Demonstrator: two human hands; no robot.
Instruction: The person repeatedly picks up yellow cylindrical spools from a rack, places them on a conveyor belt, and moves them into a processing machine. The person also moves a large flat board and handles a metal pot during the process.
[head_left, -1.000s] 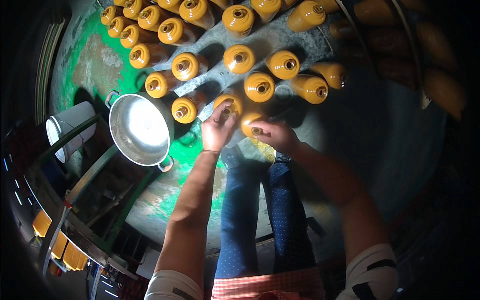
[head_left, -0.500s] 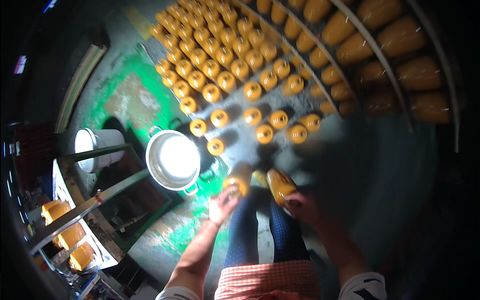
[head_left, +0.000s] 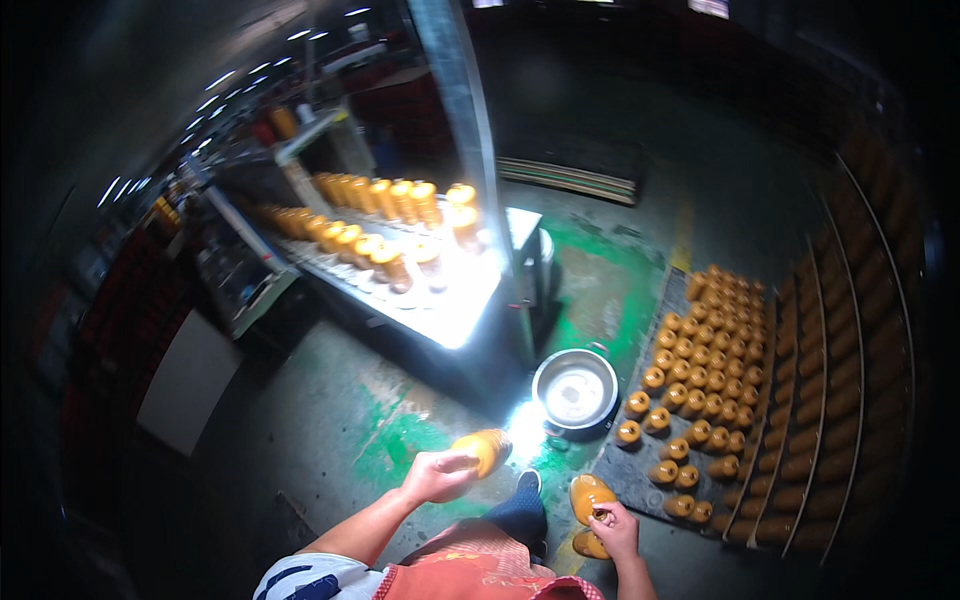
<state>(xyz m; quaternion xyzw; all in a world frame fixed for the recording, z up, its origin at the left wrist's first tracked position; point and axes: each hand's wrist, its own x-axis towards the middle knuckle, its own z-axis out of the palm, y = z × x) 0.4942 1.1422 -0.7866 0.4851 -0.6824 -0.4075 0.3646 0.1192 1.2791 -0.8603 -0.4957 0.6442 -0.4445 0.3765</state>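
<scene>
My left hand (head_left: pixel 440 476) is closed round the neck end of a glossy orange-brown bottle (head_left: pixel 487 452), held tilted above the floor with its wide end pointing right. Lower right, my right hand (head_left: pixel 618 530) grips a second orange-brown bottle (head_left: pixel 590 496) by its narrow mouth, the body slanting up and to the left. Just under that bottle another orange-brown rounded shape (head_left: pixel 590 545) shows; whether it is touched by my hand I cannot tell. Both bottles are off the floor rows, one on each side of my leg.
Rows of similar bottles (head_left: pixel 700 350) stand on a dark board at right, beside curved racks (head_left: pixel 845 350) of more. A metal pot (head_left: pixel 541 400) sits on the green-stained floor. Ahead left, a brightly lit table (head_left: pixel 440 325) carries several bottles, with a metal post (head_left: pixel 480 150) at its corner.
My view has swung left, bringing the lit table to the middle and the bottle rows to the right. Both hands still hold their bottles; they are now farther apart.
</scene>
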